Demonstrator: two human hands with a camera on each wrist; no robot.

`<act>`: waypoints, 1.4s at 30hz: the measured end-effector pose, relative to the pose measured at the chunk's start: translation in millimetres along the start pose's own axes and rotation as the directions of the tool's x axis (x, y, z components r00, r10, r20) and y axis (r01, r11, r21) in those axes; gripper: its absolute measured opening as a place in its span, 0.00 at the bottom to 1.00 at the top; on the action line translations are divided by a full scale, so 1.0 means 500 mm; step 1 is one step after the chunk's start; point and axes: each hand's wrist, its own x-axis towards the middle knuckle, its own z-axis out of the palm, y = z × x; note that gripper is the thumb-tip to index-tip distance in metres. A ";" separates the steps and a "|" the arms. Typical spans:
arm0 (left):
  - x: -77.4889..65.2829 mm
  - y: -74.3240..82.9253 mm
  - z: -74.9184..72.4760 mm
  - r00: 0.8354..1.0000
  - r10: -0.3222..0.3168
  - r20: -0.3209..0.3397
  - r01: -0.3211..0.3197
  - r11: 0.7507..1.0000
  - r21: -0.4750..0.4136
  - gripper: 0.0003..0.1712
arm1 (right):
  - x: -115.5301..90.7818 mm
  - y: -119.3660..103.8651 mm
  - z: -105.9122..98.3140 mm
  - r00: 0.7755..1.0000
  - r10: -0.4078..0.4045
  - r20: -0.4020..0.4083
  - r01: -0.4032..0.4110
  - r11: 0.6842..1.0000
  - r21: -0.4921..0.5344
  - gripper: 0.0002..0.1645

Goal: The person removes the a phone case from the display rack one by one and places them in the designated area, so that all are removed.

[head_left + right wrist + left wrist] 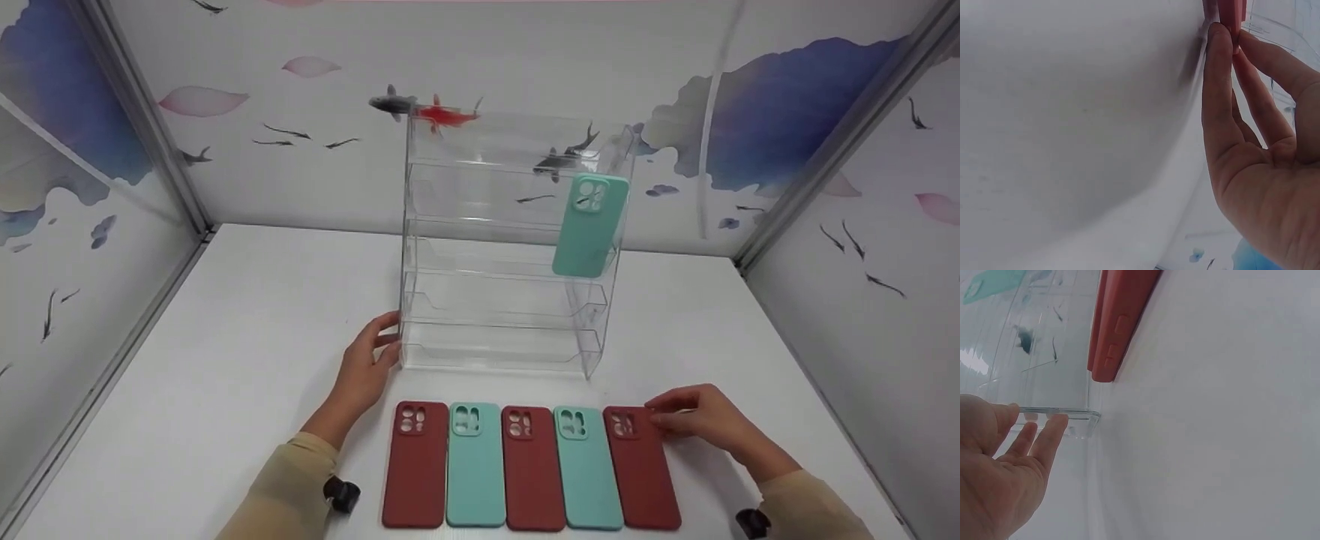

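My left hand [364, 371] rests its fingertips against the left side panel of a clear acrylic rack [495, 296]. In the left wrist view those fingers [1050, 436] lie fairly straight at the panel's edge. My right hand [705, 416] pinches the upper right corner of the rightmost red phone case [646, 476]. The right wrist view shows that case's corner [1231, 17] between thumb and fingers. To its left lie a teal case [592, 480], a red case [534, 480], another teal case [477, 480] and a leftmost red case [415, 480], in a row.
One teal phone case [589, 240] leans in the rack's right side, at an upper tier. The rack stands on a white table [300, 285] behind the row. White panels [262, 67] printed with fish and petals enclose the table at the back and sides.
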 end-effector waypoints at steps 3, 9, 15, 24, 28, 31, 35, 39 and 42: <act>-0.001 0.000 0.000 1.000 0.002 0.002 -0.002 1.000 -0.007 0.28 | -0.002 0.000 0.007 1.000 -0.001 -0.002 0.001 1.000 0.020 0.26; 0.002 -0.004 0.001 1.000 0.030 -0.007 -0.030 0.999 -0.013 0.28 | -0.003 -0.007 0.006 0.999 -0.031 0.019 0.030 0.998 0.052 0.22; 0.003 0.001 0.000 0.999 0.035 -0.010 -0.036 0.999 -0.025 0.28 | 0.004 -0.032 -0.005 0.998 -0.045 -0.038 0.044 0.999 -0.033 0.17; 0.003 0.001 -0.002 1.000 0.025 -0.003 -0.025 1.000 -0.014 0.28 | 0.038 -0.131 -0.054 0.937 -0.221 -0.270 0.199 0.974 -0.110 0.17; 0.002 -0.004 0.002 1.000 0.024 -0.004 -0.024 1.000 -0.019 0.29 | 0.055 -0.189 -0.081 0.881 -0.281 -0.381 0.249 0.959 -0.133 0.17; 0.000 -0.004 0.005 1.000 0.023 -0.013 -0.023 0.999 -0.028 0.28 | 0.068 -0.231 -0.102 0.843 -0.306 -0.443 0.282 0.952 -0.121 0.18; -0.003 -0.004 0.009 1.000 0.021 -0.014 -0.022 0.999 -0.029 0.28 | 0.082 -0.277 -0.118 0.785 -0.355 -0.508 0.347 0.931 -0.115 0.18; -0.002 -0.002 0.010 1.000 0.017 -0.017 -0.018 1.000 -0.018 0.28 | 0.092 -0.316 -0.125 0.744 -0.405 -0.531 0.386 0.910 -0.154 0.15; 0.000 -0.001 0.009 1.000 0.019 -0.024 -0.020 1.000 -0.013 0.28 | 0.101 -0.347 -0.135 0.732 -0.435 -0.525 0.392 0.898 -0.197 0.16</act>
